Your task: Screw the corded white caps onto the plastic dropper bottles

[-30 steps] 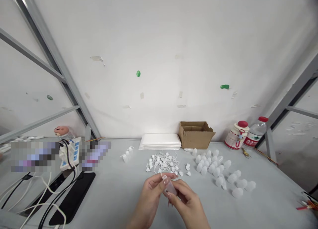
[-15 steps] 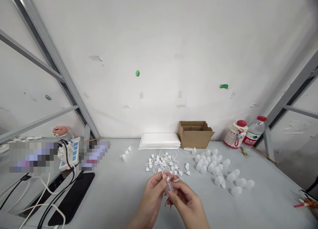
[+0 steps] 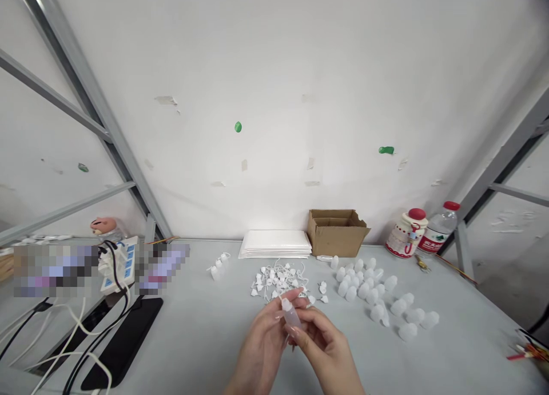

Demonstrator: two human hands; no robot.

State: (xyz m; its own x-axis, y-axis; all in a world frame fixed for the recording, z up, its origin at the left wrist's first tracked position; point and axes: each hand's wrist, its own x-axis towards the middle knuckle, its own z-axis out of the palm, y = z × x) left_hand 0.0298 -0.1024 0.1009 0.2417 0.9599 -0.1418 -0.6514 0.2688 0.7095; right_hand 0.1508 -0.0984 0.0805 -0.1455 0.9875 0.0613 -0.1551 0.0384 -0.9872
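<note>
Small translucent bottle [image 3: 291, 316] held above the desk [image 3: 206, 332], pinched between left hand [image 3: 266, 346] and right hand [image 3: 326, 349] — both clasped on it. Risk: the smooth bottle may slip into the loose caps [image 3: 281, 280] — a fingertip-only grip.

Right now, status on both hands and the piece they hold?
Left hand and right hand both grip one small translucent bottle above the table. Loose caps and bottle pile lie behind. Nothing obstructing.
</note>
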